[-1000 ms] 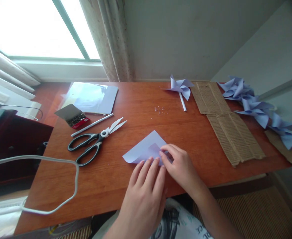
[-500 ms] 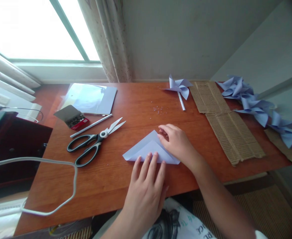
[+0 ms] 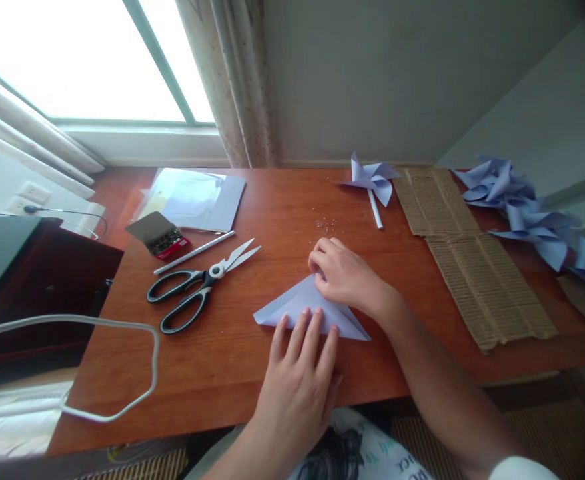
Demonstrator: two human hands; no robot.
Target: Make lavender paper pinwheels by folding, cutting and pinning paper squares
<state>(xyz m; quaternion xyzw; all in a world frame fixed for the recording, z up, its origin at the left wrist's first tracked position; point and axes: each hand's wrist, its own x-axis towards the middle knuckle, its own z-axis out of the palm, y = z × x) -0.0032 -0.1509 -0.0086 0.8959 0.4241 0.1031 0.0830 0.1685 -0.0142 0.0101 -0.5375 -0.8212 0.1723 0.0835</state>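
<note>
Purple paper (image 3: 297, 299), folded so that it looks like a triangle, lies on the surface (image 3: 217, 380) right in front of me, with its long side toward me. My left grip (image 3: 297, 377) is open, with the fingers spread out, and the fingertips rest flat on the paper near that long side. My left grip does not pinch anything. My right grip (image 3: 345, 273) is at the top corner of the paper, with the fingers curled in, and it covers that corner. I cannot tell if it pinches the paper or just pushes on it. To the left of the paper are big scissors (image 3: 217, 270) with black handles, and the blades are a bit apart. Just past them is a white stick (image 3: 195, 253), and near its far side is a red box (image 3: 170, 248) with its lid up and little dark things inside. Past my right grip there are tiny bits (image 3: 328, 224) on the surface. A pinwheel (image 3: 371, 179) on a white stick is farther back, just beside some brown cardboard (image 3: 487, 287). More purple pinwheels (image 3: 540, 227) are in a bunch on the far right.
</note>
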